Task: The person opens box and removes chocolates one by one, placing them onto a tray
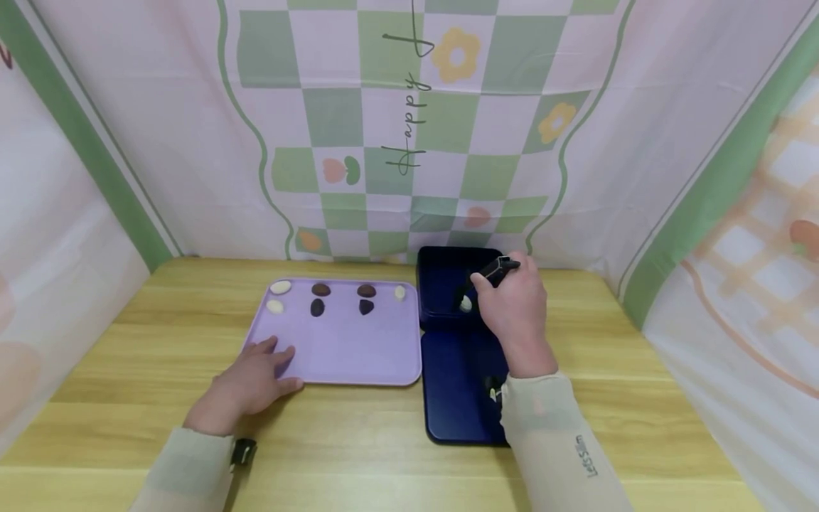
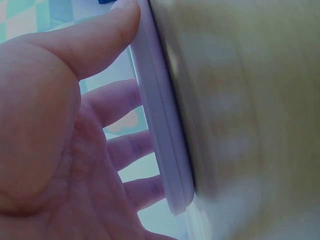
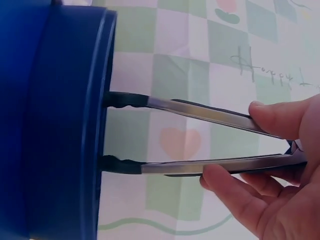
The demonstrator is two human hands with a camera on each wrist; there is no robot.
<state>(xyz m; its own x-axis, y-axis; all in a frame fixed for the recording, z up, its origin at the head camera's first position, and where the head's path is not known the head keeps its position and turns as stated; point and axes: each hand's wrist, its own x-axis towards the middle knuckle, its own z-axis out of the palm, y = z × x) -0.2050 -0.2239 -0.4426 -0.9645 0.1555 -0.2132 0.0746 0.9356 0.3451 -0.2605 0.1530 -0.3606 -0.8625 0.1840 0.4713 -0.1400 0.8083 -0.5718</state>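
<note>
My right hand (image 1: 515, 307) grips a pair of metal tongs (image 3: 200, 111) with black tips, thumb on one arm and fingers on the other. The tongs' arms are spread apart, and their tips reach inside the dark blue box (image 1: 419, 284). A small cream piece (image 1: 466, 304) shows in the box close to the tips. On the left, my left hand (image 1: 251, 380) touches the near left corner of the lilac tray (image 1: 358, 355), fingers spread and thumb at its front edge. Along the tray's far side lie cream pieces (image 1: 280, 287), brown pieces (image 1: 320, 289) and darker pieces (image 1: 317, 307).
Right of the tray and in front of the box lies a shallow dark blue tray or lid (image 1: 457, 398). My right sleeve (image 1: 544, 419) covers part of it, beside a small black and cream item (image 1: 493, 390). Patterned cloth (image 1: 409, 128) hangs behind the wooden table (image 1: 345, 455).
</note>
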